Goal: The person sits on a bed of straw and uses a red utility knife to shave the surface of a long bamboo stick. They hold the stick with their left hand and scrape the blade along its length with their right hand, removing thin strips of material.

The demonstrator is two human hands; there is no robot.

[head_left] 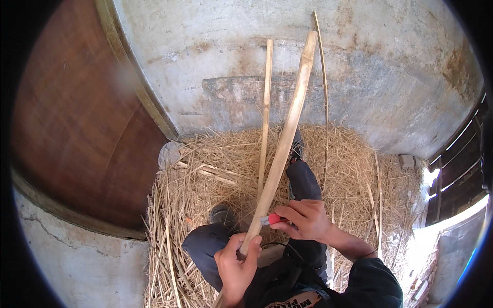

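Note:
My left hand [237,268] is wrapped round the lower part of a long pale bamboo strip [288,136], which slants up and away from me toward the wall. My right hand [306,222] is closed on a red-handled utility knife [278,219]. The knife's short grey blade touches the strip's right edge, just above my left hand. The strip passes between my bent legs. Its upper end stands in front of the wall, with a node near the tip.
A thinner bamboo stick [266,102] and a thin curved one [323,77] lean against the stained wall [380,77]. Straw and shavings [354,159] cover the floor. A brown wooden door [77,113] is on the left; dark slats [459,159] on the right.

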